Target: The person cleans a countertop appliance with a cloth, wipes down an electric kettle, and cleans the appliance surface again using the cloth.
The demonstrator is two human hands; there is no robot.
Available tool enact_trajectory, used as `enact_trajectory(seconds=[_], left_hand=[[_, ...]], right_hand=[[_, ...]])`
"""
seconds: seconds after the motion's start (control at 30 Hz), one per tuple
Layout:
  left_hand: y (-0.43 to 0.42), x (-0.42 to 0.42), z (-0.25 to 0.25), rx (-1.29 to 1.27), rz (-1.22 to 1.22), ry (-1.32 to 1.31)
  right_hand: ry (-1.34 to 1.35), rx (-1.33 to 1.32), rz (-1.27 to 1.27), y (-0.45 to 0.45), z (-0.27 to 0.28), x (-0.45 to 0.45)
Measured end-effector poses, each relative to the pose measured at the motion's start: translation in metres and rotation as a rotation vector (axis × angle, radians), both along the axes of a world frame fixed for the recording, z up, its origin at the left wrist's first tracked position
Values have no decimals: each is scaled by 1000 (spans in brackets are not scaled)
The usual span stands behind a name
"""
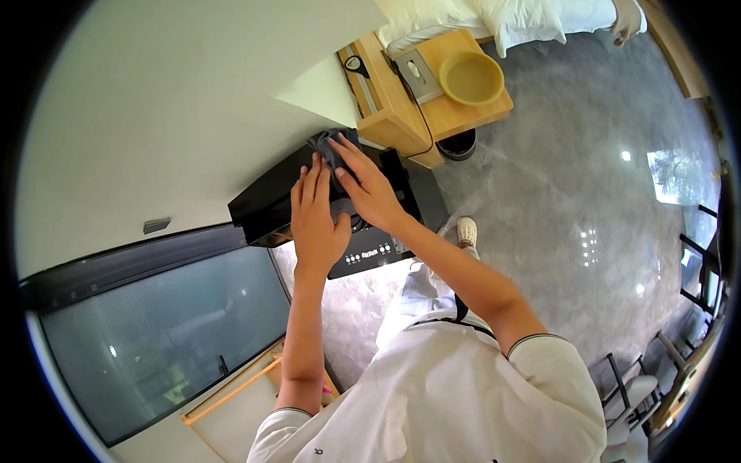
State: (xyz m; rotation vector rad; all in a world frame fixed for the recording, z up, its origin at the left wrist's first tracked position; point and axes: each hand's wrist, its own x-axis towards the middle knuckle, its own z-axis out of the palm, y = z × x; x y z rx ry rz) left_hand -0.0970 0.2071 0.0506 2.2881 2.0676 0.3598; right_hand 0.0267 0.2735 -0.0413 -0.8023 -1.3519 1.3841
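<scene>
A dark grey cloth [333,144] lies bunched on the top of a black appliance [270,202] against the wall. My right hand [369,189] presses the cloth down, its fingers reaching over the fabric. Beside it, my left hand [318,224] lies flat with fingers stretched out, fingertips at the cloth's near edge. Whether the left fingertips pin any of the cloth I cannot tell. Below my hands, a black panel [370,253] with rows of small white-marked buttons faces up. My wrists and hands hide part of the appliance.
Beyond the appliance stands a wooden cabinet [455,114] with a yellow basin [472,79], a tissue box [417,76] and a black tape roll [355,65]. A black bin [457,145] sits beneath. A dark-framed window [162,332] is at left; chairs [637,390] stand at lower right.
</scene>
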Motion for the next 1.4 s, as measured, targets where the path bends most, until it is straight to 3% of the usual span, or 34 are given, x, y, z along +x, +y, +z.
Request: enact_trajectory(seconds=[0.27, 0.33, 0.43, 0.57, 0.63, 0.7, 0.8, 0.83, 0.93, 1.03, 1.1, 1.17, 1.27, 1.4], left_hand=[[3, 6, 5, -15, 20, 23], [2, 7, 5, -15, 27, 4], [2, 9, 7, -21, 43, -26], [2, 8, 5, -13, 41, -23], [1, 8, 0, 5, 34, -10], [1, 6, 0, -3, 45, -11], [1, 6, 0, 1, 44, -11], [0, 6, 0, 2, 45, -15], [0, 4, 0, 27, 17, 24], [2, 2, -1, 27, 23, 15], [1, 1, 2, 11, 21, -16], [3, -2, 5, 0, 15, -18], [1, -2, 9, -27, 7, -33], [1, -4, 7, -10, -1, -28]], right_hand=[[61, -187, 5, 27, -116, -6], [20, -222, -19, 26, -164, -10], [-195, -504, 39, 27, -230, -11], [-106, -477, 4, 27, -274, -23], [26, -687, 127, 38, -238, -9], [-79, -674, 141, 37, -203, -4], [112, -401, 103, 21, -138, -4], [107, -400, 104, 16, -109, -2], [29, -16, 61, 8, -33, 12], [9, 93, 7, 8, -32, 11], [10, 155, -27, 16, -63, 5], [28, 28, -60, 24, -103, -2], [-123, -89, -75, 17, -107, 11], [-137, 29, -185, -27, -41, 17]])
